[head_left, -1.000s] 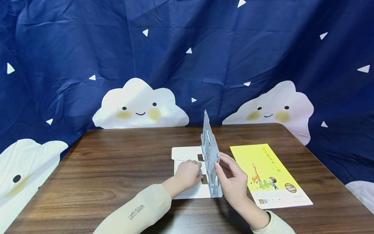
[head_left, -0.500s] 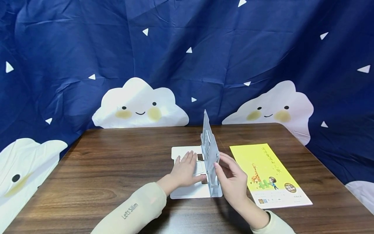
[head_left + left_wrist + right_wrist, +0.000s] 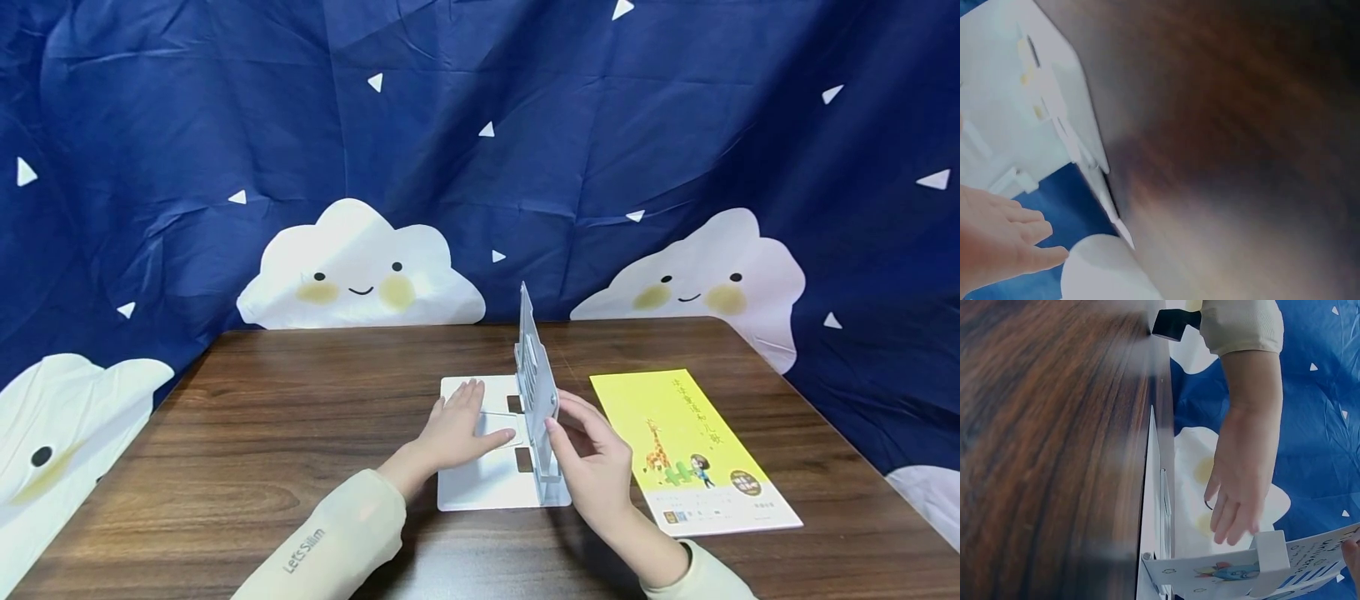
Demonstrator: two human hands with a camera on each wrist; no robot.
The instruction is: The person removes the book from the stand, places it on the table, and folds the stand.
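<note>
A white folding book stand has its flat base (image 3: 480, 490) on the table and its back panel (image 3: 537, 379) raised nearly upright. My right hand (image 3: 596, 471) pinches the panel's near edge between thumb and fingers. Over the left part of the base is my left hand (image 3: 450, 429), palm down with straight, spread fingers; contact with the base cannot be made out. In the right wrist view, the panel shows a printed cartoon picture (image 3: 1229, 572) and a white bracket (image 3: 1270, 562). The left wrist view shows the stand's panel (image 3: 997, 94) at upper left.
A yellow children's booklet (image 3: 678, 433) with a giraffe on its cover lies right of the stand. All of this is on a dark wooden table (image 3: 322, 400). Behind it hangs a blue cloth (image 3: 420, 150) with white clouds and triangles.
My left hand has come off the middle of the base, straightened its fingers and moved left. The right hand keeps its hold, and the panel has tilted very slightly left.
</note>
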